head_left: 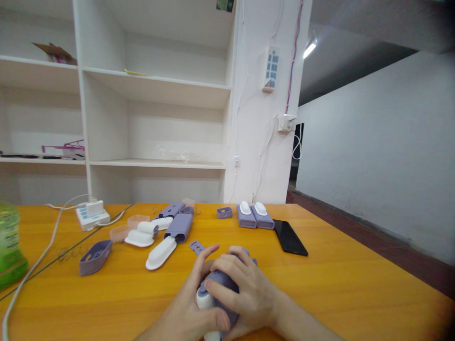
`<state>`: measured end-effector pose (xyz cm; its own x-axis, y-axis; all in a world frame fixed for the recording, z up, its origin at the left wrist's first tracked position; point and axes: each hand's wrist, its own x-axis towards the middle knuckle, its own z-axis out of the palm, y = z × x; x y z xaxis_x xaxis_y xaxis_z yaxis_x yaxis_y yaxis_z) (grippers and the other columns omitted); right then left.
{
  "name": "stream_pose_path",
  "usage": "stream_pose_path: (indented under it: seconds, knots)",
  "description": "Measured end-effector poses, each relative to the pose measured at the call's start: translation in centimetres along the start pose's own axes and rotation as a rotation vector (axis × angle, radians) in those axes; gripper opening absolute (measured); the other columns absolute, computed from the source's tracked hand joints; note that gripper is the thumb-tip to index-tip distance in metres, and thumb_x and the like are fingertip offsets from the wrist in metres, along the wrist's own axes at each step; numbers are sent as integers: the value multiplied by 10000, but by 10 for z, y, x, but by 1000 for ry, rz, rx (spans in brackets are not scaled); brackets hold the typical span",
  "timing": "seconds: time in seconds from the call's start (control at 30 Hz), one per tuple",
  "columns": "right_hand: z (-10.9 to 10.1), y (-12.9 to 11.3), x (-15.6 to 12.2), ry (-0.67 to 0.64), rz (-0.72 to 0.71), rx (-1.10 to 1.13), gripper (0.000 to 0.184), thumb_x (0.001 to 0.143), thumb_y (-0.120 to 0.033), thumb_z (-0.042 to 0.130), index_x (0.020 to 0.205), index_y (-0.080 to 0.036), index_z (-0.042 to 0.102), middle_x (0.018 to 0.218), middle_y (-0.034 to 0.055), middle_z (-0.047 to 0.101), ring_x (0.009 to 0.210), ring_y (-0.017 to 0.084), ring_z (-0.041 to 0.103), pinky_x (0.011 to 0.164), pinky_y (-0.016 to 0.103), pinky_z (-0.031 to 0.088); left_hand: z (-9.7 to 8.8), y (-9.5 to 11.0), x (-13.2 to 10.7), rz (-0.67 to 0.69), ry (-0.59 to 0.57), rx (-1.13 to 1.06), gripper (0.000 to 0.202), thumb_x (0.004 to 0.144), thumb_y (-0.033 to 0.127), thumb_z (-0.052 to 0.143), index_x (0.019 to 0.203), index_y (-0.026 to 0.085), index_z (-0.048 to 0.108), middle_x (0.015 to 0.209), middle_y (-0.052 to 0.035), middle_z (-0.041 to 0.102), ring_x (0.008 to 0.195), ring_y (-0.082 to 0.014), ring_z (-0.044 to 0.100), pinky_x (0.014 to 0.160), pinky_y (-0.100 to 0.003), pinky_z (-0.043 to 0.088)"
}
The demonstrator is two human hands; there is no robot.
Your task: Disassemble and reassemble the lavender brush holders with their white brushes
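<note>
At the table's near edge both hands are closed round one purple plastic housing (pixel 225 282) with a white rounded part (pixel 204 300) at its left end. My left hand (pixel 192 303) grips it from the left, thumb across the near side. Over its top and right side lie the curled fingers of my right hand (pixel 250 289). The fingers hide much of the housing. Just beyond them is a small flat purple plate (pixel 196 247) with cut-outs. A white oval part (pixel 161 253) lies against an open-ended purple sleeve (pixel 179 227), ahead and to the left.
Two purple cases (pixel 246 219) with white tops stand at the back, beside a black phone (pixel 290 237). A purple ring-shaped piece (pixel 224 213) and a purple tray-like shell (pixel 95 258) lie further left. A power strip (pixel 91 215), its cable and a green bottle (pixel 11 246) occupy the left side.
</note>
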<state>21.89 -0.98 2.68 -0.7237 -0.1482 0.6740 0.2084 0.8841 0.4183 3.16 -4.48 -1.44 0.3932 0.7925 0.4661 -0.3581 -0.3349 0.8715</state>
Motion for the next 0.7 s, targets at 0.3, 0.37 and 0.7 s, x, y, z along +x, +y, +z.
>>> stream_pose_path:
  seconds: [0.3,0.37,0.7]
  knots:
    - [-8,-4,9,88,-52,-27,351,962,-444,487,1171,-182,590,1088,108,674,1024,243,642,994,452,396,16,4,-1,77,-22,-36,1027,577,569,932,1445,344,432,1542,-108,462,1428,-409,431,1194,-556,310]
    - [-8,-4,9,66,-8,19,436,930,-495,523,1221,-173,567,1101,115,677,1025,252,643,987,448,403,14,9,-4,49,9,2,1049,588,632,893,1471,352,400,1535,-105,470,1426,-400,435,1198,-536,310]
    - [-9,3,6,-87,526,229,825,639,-492,862,1317,-217,482,1190,117,636,1058,323,599,922,454,462,-6,21,0,-128,173,192,911,834,674,678,1544,266,280,1511,-173,520,1397,-349,482,1127,-475,407]
